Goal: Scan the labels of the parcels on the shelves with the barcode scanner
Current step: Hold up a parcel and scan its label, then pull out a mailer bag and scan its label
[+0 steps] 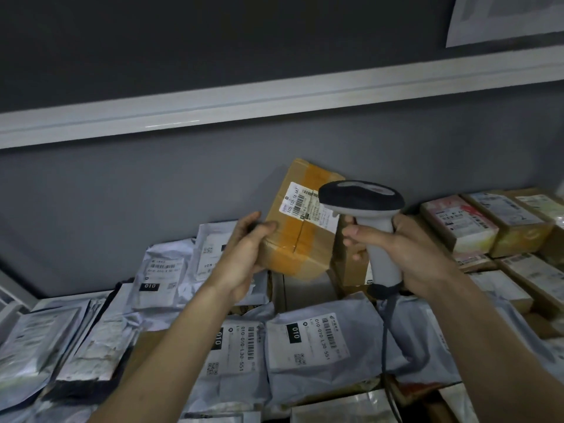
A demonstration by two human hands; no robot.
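While the left hand (244, 254) is gripping a brown cardboard box (300, 227) by its lower left corner, thumb lying across the front face and fingers curling behind, the right hand (406, 254) is wrapping around the pale grey handle of a barcode scanner (370, 215). The box is being held tilted, raised above the parcels below it, with wide bands of tan tape crossing its face. A white shipping label (308, 204) with a barcode is sitting on the upper part of the box, and the scanner's dark head is hovering just beside that label, overlapping the right edge of the box from this view. A dark cable (386, 337) is hanging from the base of the scanner handle, running down below the box. Below the box and to its left, grey plastic mailer bags (320, 346) are lying flat and overlapping, several showing white labels with barcodes and black "010" tags. To the right of the box, more cardboard parcels (460, 227) are sitting in rows, labels facing up. Behind the box, a grey wall (122, 193) is rising, and above the box a white shelf edge (274, 102) is running across the whole view.
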